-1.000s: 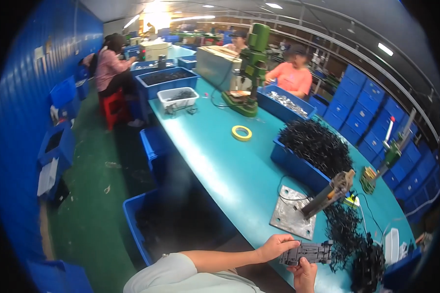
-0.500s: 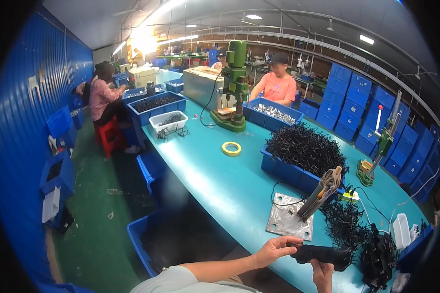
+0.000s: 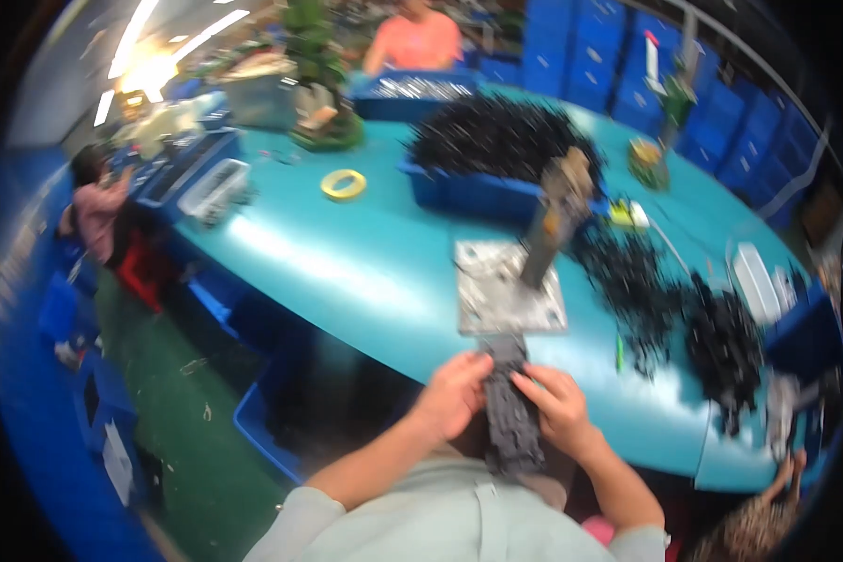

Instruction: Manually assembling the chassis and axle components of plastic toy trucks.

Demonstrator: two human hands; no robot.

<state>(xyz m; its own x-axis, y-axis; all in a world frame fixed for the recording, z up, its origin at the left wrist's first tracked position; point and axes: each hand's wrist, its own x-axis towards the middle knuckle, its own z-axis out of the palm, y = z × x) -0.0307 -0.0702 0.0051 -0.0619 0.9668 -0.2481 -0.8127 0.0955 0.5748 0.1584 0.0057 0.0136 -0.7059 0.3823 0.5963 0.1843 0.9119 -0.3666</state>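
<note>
A long black moulded plastic part (image 3: 515,429) lies lengthwise between my hands, close to my body, its far end at the near edge of a square metal plate (image 3: 482,304). My left hand (image 3: 450,398) grips its left side. On its right side, my right hand (image 3: 560,405) has thumb and fingers closed on it. From the plate rises a tilted post (image 3: 545,229) with a wrapped, brownish top. To the right of the plate lies a loose heap of thin black pieces (image 3: 628,276). Motion blurs the part's finer details.
A blue bin (image 3: 459,192) heaped with black pieces stands beyond the plate. Yellow tape (image 3: 344,184) lies left of it. Stacked black parts (image 3: 721,347), a white tray (image 3: 755,281) and a green pen-like stick (image 3: 619,354) are at right. A co-worker (image 3: 412,42) sits across the table.
My view has turned to the right. The black part has swung from crosswise to lengthwise and come in front of my body. My left hand has moved down to its side.
</note>
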